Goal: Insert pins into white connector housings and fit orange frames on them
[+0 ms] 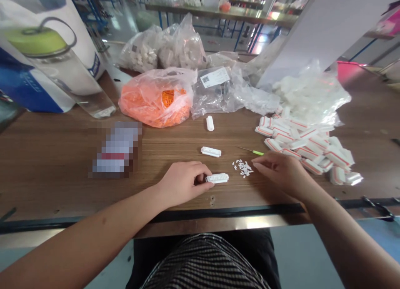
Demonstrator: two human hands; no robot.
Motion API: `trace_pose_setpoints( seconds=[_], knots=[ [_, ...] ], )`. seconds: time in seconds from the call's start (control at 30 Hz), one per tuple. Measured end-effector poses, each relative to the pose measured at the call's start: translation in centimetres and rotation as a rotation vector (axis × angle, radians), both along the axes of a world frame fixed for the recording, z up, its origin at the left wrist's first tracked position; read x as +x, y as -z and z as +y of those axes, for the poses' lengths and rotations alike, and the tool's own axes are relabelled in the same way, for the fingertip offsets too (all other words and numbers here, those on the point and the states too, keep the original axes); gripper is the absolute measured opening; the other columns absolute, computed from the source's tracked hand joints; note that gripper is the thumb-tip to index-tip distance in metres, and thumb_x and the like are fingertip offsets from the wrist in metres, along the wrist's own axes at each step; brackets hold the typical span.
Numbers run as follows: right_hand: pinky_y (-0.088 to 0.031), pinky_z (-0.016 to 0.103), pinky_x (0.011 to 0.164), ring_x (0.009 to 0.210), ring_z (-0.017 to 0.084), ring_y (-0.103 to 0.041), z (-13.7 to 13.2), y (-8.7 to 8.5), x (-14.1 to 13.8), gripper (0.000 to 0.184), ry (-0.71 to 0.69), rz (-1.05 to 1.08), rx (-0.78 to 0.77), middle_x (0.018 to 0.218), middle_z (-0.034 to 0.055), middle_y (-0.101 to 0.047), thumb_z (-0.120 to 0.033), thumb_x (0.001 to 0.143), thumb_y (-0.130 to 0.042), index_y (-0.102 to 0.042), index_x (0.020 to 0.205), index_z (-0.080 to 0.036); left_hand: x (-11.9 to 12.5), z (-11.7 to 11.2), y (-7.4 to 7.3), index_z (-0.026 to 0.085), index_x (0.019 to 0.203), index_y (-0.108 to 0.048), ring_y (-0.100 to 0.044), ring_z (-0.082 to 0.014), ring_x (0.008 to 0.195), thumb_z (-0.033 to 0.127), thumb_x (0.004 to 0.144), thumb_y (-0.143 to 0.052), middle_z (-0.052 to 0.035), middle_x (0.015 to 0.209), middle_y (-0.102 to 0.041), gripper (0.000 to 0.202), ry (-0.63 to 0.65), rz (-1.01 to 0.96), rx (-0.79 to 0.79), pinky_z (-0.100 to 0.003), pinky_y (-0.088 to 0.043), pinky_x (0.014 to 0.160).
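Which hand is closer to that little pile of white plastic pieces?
Right. The right hand is just right of the pile of small white plastic pieces, fingers almost at its edge. The left hand is farther left, its fingers on a white plastic part.

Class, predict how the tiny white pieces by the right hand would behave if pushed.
The tiny white pieces lie loose, so they would probably scatter when pushed. They look light and hard, and likely fiddly to pick up singly.

orange bag (156, 103), white pieces striped red (304, 149), green-handled needle (258, 153)
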State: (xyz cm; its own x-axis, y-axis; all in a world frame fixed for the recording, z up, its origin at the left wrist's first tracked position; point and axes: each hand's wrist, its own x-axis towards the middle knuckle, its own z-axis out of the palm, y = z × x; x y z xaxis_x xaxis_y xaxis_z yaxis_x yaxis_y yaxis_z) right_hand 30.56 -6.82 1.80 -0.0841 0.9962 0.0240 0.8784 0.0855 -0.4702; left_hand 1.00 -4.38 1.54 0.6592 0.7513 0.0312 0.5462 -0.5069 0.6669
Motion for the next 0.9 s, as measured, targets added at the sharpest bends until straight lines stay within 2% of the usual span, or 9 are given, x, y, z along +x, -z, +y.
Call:
trace_pose_setpoints(
  seconds=[0.1, 0.17, 0.27, 0.4, 0.6, 0.77, 0.9],
  knots=[
    [-0.049, 0.032, 0.068, 0.075, 0.019, -0.066, 1.2, 0.3, 0.3, 0.024, -0.070, 0.137, -0.072, 0.086, 0.0039, -0.074, -0.038, 0.086, -0.058, -0.075, 0.091, -0.023, 0.0, 0.0, 0.1, 0.022, 0.091, -0.071, -0.051, -0.0089, 0.056, 0.031, 0.082, -0.068, 0.0038, 0.070, -0.064, 0.013, 0.003, -0.011, 0.016, -0.023, -0.038, 0.057],
    [-0.050, 0.031, 0.068, 0.076, 0.018, -0.066, 1.9, 0.2, -0.1, 0.023, -0.101, 0.156, -0.110, 0.086, 0.0039, -0.074, -0.037, 0.085, -0.058, -0.075, 0.090, -0.022, 0.0, 0.0, 0.0, 0.021, 0.091, -0.071, -0.052, -0.0089, 0.055, 0.031, 0.082, -0.068, 0.0038, 0.070, -0.064, 0.013, 0.000, -0.018, 0.016, -0.023, -0.038, 0.057],
    [-0.049, 0.029, 0.064, 0.071, 0.017, -0.066, 2.5, -0.6, -0.7, 0.019, -0.126, 0.059, -0.147, 0.080, 0.0031, -0.073, -0.032, 0.083, -0.059, -0.075, 0.083, -0.022, 0.0, 0.0, 0.0, 0.021, 0.090, -0.071, -0.052, -0.0088, 0.055, 0.031, 0.082, -0.068, 0.0039, 0.070, -0.064, 0.013, -0.008, -0.017, 0.009, -0.023, -0.038, 0.057],
    [-0.045, 0.028, 0.057, 0.064, 0.016, -0.065, 2.7, -1.5, -1.0, 0.019, -0.167, -0.093, -0.100, 0.075, 0.0024, -0.073, -0.029, 0.082, -0.057, -0.074, 0.076, -0.023, 0.0, 0.0, -0.1, 0.021, 0.090, -0.070, -0.052, -0.0086, 0.055, 0.032, 0.082, -0.068, 0.0041, 0.070, -0.065, 0.013, -0.007, -0.008, 0.003, -0.022, -0.038, 0.057],
    [-0.037, 0.027, 0.050, 0.056, 0.015, -0.059, 2.6, -1.4, -1.2, 0.017, -0.153, -0.223, -0.059, 0.068, 0.0012, -0.070, -0.029, 0.081, -0.055, -0.068, 0.072, -0.023, 0.0, 0.0, 0.0, 0.022, 0.090, -0.070, -0.053, -0.0090, 0.057, 0.032, 0.082, -0.068, 0.0043, 0.069, -0.064, 0.013, -0.005, -0.015, 0.010, -0.022, -0.039, 0.057],
    [-0.041, 0.027, 0.054, 0.058, 0.014, -0.058, 2.2, -1.4, -2.4, 0.019, -0.121, 0.026, -0.064, 0.068, 0.0017, -0.068, -0.033, 0.085, -0.054, -0.066, 0.075, -0.021, 0.0, 0.0, -0.1, 0.022, 0.091, -0.069, -0.055, -0.0094, 0.060, 0.033, 0.083, -0.067, 0.0048, 0.070, -0.063, 0.013, 0.004, -0.001, 0.008, -0.023, -0.040, 0.060],
    [-0.044, 0.026, 0.060, 0.065, 0.014, -0.058, 1.1, -1.9, -4.9, 0.021, -0.228, 0.229, -0.079, 0.073, 0.0013, -0.068, -0.035, 0.089, -0.053, -0.064, 0.079, -0.021, 0.0, -0.1, 0.0, 0.022, 0.092, -0.068, -0.055, -0.0092, 0.060, 0.033, 0.083, -0.067, 0.0055, 0.070, -0.062, 0.014, -0.005, -0.004, 0.013, -0.023, -0.042, 0.061]
  ],
)
